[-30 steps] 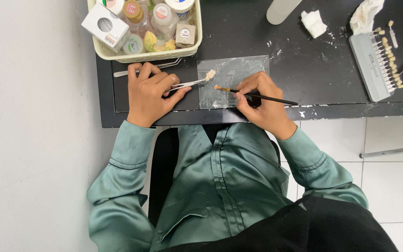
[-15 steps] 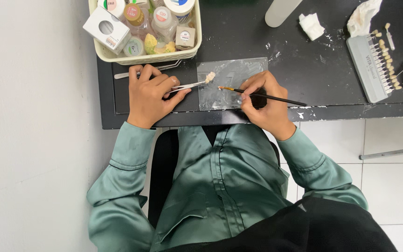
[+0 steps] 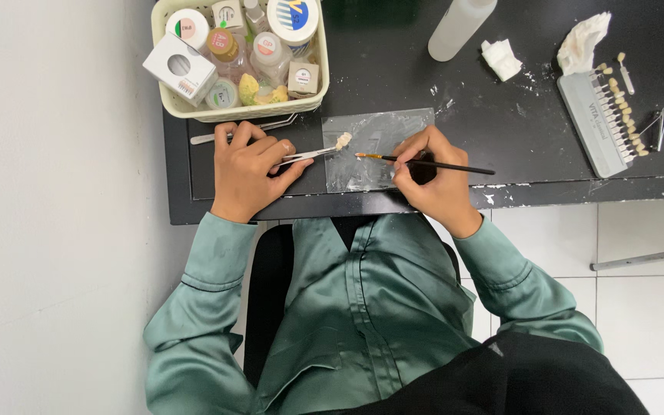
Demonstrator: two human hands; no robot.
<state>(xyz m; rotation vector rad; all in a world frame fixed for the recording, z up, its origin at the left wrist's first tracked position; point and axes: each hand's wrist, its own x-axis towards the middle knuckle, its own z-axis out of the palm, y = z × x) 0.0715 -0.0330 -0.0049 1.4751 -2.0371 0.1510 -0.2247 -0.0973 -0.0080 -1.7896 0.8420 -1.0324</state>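
Here both hands grip tools, left hand [image 3: 246,170] tweezers [image 3: 310,154], right hand [image 3: 430,178] brush [image 3: 424,163], near the table edge [image 3: 547,190].

Obstacles, as I log them: cream basket [image 3: 194,112] of jars blocks the bench [image 3: 516,131] directly behind the left hand [image 3: 249,167]; plastic bottle [image 3: 459,27] and tissue wad [image 3: 501,59] stand behind the right hand [image 3: 433,178]; shade guide [image 3: 595,123] lies far right. Free room: bare bench between tissue wad and shade guide; narrow gap between both hands over the clear sheet [image 3: 374,138].
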